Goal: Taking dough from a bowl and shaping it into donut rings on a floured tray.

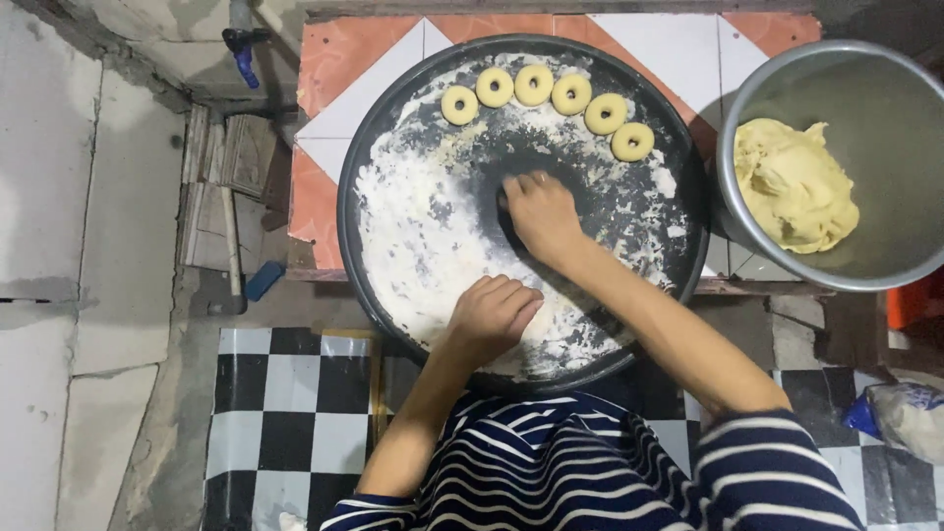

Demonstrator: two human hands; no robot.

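A large round black tray [379, 128], dusted with white flour, lies on a tiled surface. Several pale dough rings [534, 85] sit in an arc along its far rim. My right hand [541, 211] rests palm down near the tray's middle, fingers together on the floured surface. My left hand [492, 315] lies closer to me on the tray's near part, fingers curled loosely on the flour. I cannot see whether either hand covers a piece of dough.
A metal bowl [885, 98] holding a lump of yellow dough [795, 185] stands right of the tray. A plastic bag [910, 415] lies at the lower right. A black and white checkered floor, wooden pieces and concrete are at the left.
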